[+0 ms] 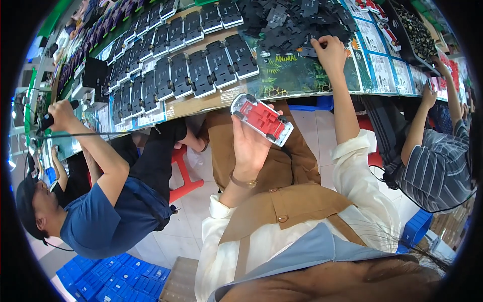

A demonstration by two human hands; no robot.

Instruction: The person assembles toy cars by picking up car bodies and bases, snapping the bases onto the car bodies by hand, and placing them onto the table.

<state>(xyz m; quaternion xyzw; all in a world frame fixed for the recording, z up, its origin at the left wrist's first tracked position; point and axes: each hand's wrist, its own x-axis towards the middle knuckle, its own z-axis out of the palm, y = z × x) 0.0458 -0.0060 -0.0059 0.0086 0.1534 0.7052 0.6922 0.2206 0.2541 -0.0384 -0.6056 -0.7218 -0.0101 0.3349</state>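
My left hand (250,151) is closed around a toy car body (262,120), held just off the table's front edge. The car is white, with its underside turned up, a red interior part showing and dark wheels. My right hand (329,53) is at the near edge of a heap of black plastic base plates (287,30). Its fingers are curled together among the pieces, and what lies between them is hidden. To the left of the heap, rows of toy cars (216,65) lie wheels up, with black bases on white bodies.
A co-worker in blue (105,211) holds a dark tool (48,121) at the table on the left. Another in a striped shirt (432,166) works on the right, near a bin of small parts (412,30). A red stool (183,176) and blue crates (110,279) stand on the floor.
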